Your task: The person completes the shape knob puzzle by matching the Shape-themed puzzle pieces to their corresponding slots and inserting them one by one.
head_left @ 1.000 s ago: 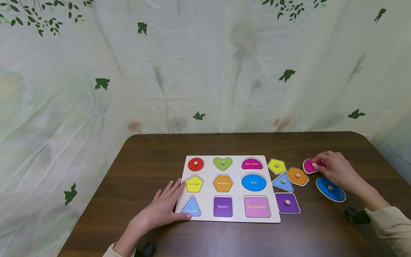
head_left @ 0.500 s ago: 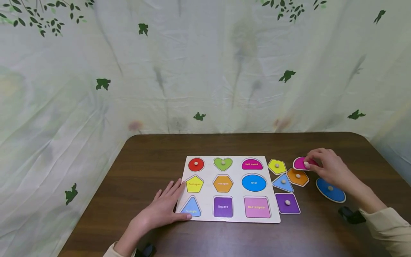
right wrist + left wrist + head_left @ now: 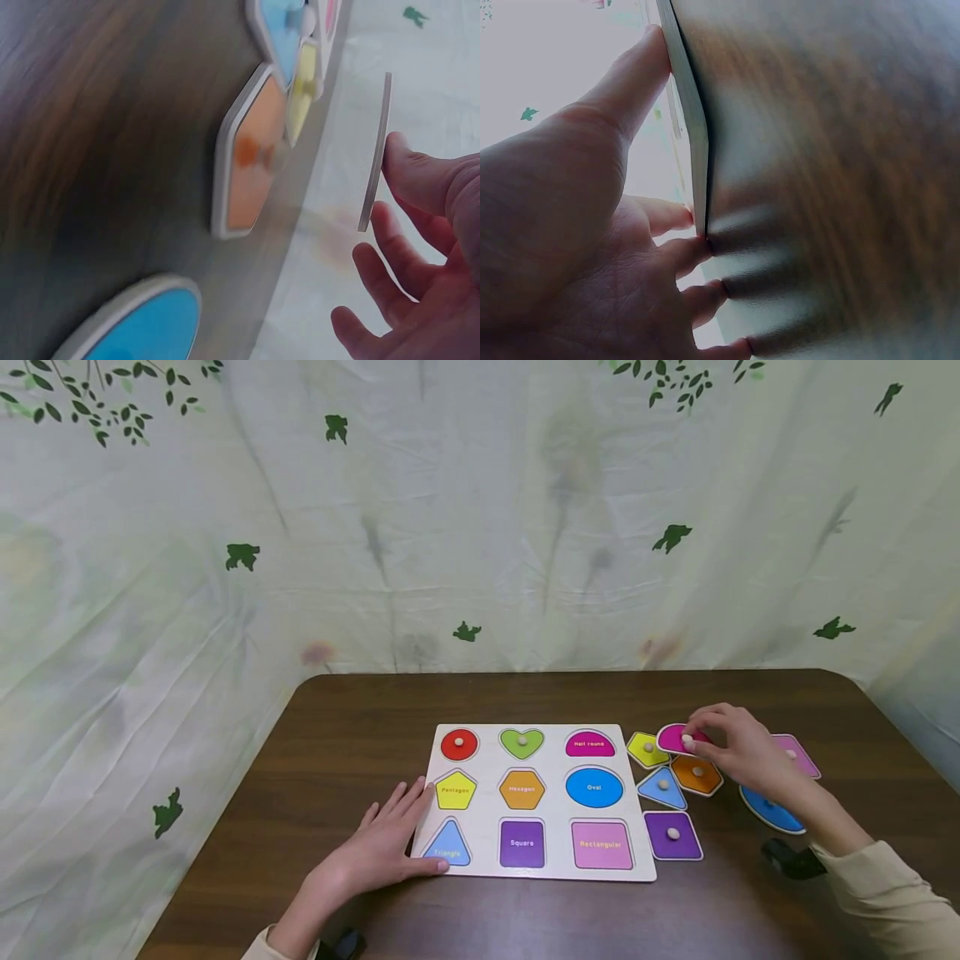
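Observation:
My right hand (image 3: 738,745) pinches a magenta half-round puzzle piece (image 3: 670,737) by its white knob. In the right wrist view that piece (image 3: 377,154) shows edge-on, raised off the table. Below and left of it lie the yellow pentagon (image 3: 643,752) and the orange hexagon piece (image 3: 692,779). My left hand (image 3: 378,846) rests at the left edge of the white puzzle board (image 3: 555,874), its thumb on the corner by the triangle slot and its fingers spread. In the left wrist view the thumb (image 3: 634,79) touches the board's edge while other fingertips reach the table.
Right of the board lie a light blue triangle (image 3: 662,789), a purple square (image 3: 672,835), a blue oval (image 3: 772,810) partly behind my right arm, and a pink piece (image 3: 798,756). A red circle (image 3: 458,744) and green heart (image 3: 521,743), both knobbed, sit in the board.
My right hand has carried the magenta half-round leftward and up from the table, over toward the yellow pentagon. The pink piece behind has come into view. The left hand stays put.

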Demonstrator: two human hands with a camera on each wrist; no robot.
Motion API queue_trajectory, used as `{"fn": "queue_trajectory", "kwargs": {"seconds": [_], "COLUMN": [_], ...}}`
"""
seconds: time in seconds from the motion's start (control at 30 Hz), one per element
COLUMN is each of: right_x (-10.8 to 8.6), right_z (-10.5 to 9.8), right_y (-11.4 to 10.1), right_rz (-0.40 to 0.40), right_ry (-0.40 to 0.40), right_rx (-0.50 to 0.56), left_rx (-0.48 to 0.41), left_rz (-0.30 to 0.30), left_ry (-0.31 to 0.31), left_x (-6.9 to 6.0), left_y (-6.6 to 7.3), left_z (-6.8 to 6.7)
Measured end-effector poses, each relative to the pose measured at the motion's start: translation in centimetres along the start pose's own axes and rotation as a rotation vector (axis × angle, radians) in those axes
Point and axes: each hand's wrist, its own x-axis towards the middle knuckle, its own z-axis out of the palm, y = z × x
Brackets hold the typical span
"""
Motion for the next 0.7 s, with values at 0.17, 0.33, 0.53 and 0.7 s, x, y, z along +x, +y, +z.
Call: {"fn": "queue_trajectory", "kwargs": {"seconds": [0.17, 0.33, 0.53, 0.7], "right_x": [0.6, 1.1, 1.7, 2.1], "right_z": [0.5, 1.2, 2.1, 2.8], "right_y": [-0.7, -1.5, -2.5, -3.2], "right_rz": [0.002, 0.018, 0.016, -0.010], "right_ry": [-0.021, -0.043, -0.071, -0.074], "right_rx": [0.030, 0.061, 0.063, 0.068], "left_rx": [-0.003, 0.004, 0.005, 0.003], "left_rz": [-0.008, -0.002, 0.003, -0.001], "left_ry": [-0.005, -0.002, 0.003, 0.004], "left_x": [0.0, 0.0, 0.0, -0.1], "left_y": [0.0, 0.0, -0.1, -0.1], "left_z": [0.0, 0.0, 0.0, 0.1]}}
